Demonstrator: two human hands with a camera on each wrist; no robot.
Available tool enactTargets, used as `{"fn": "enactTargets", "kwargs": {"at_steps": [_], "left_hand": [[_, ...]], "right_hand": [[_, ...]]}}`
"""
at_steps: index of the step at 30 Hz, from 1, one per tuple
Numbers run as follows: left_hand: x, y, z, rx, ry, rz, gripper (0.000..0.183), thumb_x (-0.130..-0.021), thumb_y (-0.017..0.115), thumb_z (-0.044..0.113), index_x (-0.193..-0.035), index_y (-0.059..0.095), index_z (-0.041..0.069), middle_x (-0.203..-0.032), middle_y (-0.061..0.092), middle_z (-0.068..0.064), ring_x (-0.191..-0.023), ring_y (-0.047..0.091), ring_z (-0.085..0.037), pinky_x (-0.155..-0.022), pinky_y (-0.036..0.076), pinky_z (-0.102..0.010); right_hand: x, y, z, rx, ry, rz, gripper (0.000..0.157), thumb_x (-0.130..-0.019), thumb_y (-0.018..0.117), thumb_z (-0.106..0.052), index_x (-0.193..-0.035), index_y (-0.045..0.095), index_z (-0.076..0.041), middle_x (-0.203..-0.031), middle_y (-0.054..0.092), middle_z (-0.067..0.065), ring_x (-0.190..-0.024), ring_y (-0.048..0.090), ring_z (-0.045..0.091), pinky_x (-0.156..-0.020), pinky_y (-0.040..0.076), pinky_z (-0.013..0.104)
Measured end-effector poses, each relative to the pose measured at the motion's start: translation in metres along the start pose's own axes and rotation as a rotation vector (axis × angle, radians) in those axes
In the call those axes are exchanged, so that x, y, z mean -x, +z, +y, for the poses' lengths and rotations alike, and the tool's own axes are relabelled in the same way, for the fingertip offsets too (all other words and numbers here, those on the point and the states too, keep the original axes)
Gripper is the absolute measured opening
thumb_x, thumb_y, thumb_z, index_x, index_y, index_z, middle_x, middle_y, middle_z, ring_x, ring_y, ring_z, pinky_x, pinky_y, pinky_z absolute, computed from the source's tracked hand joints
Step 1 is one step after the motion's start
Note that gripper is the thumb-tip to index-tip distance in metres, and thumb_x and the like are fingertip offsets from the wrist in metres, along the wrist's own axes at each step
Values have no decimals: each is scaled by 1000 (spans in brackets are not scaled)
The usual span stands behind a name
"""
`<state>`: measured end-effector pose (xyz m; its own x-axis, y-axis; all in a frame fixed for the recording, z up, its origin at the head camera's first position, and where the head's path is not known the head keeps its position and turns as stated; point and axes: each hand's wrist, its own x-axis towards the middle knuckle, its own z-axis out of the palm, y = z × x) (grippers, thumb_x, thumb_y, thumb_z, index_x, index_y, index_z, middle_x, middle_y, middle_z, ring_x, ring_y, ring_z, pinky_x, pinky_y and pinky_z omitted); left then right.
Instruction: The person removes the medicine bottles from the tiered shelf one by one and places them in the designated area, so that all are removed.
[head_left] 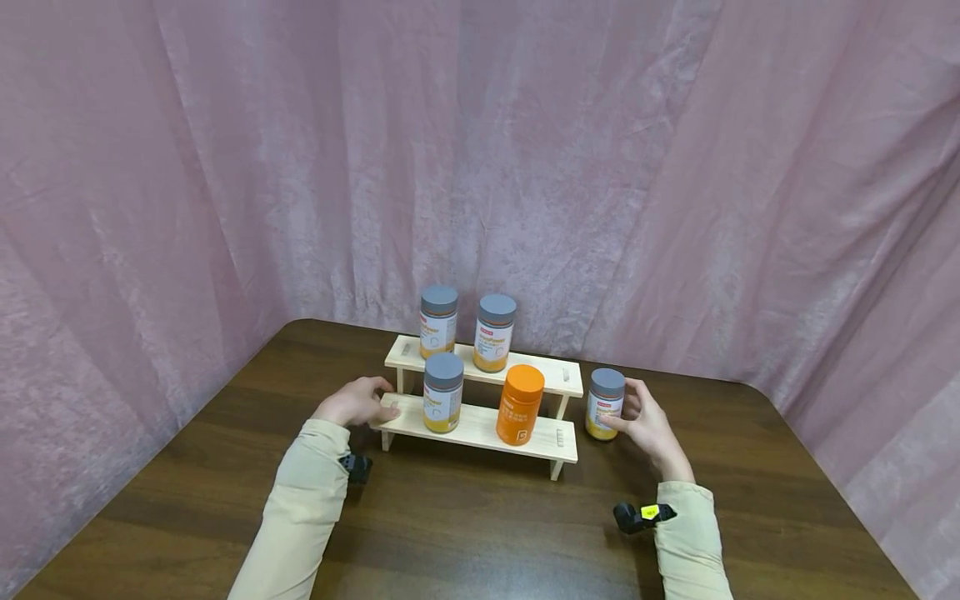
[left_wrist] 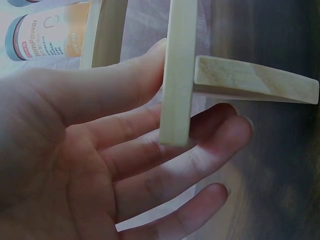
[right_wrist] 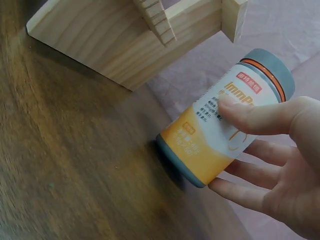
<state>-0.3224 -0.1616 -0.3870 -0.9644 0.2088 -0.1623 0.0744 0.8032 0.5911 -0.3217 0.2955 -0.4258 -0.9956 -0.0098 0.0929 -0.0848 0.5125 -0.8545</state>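
At the left end of a two-tier wooden shelf (head_left: pixel 472 429), my left hand (head_left: pixel 358 402) holds the lower board, thumb on top and fingers underneath. That board's edge (left_wrist: pixel 179 75) shows up close in the left wrist view. My right hand (head_left: pixel 648 425) grips a grey-capped supplement jar (head_left: pixel 605 404) just right of the shelf, low over the table. Its white and yellow label (right_wrist: pixel 220 120) faces the right wrist camera, with the thumb across it. On the lower tier stand a grey-capped jar (head_left: pixel 443 396) and an orange jar (head_left: pixel 520 408).
The upper tier carries two more grey-capped jars, one on the left (head_left: pixel 438 321) and one near its middle (head_left: pixel 494 333). Everything is on a dark brown wooden table (head_left: pixel 465 525). A pink curtain (head_left: pixel 480 167) hangs behind it and along both sides.
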Motion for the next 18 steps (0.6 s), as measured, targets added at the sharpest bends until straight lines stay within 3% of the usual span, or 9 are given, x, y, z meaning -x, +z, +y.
{"fn": "enactTargets", "kwargs": {"at_steps": [4,18], "left_hand": [[0,0,-1,-8,6,7,48,-87,71,22,-124,55,-4,-101,63,-18,-86,56,-24,-73,46,-33],[-1,0,-1,-1,5,-7,48,-87,70,22,-125,55,-4,-102,62,-18,-87,56,-24,-74,46,-34]], "right_hand": [[1,-2,-1,50,-34,-21,76,-86,73,-12,-146,25,-6,-140,46,32,-127,49,48,-100,45,57],[8,-8,2,84,-112,-63,71,-87,71,-8,-141,25,-2,-136,48,32,-121,51,49,-99,44,56]]}}
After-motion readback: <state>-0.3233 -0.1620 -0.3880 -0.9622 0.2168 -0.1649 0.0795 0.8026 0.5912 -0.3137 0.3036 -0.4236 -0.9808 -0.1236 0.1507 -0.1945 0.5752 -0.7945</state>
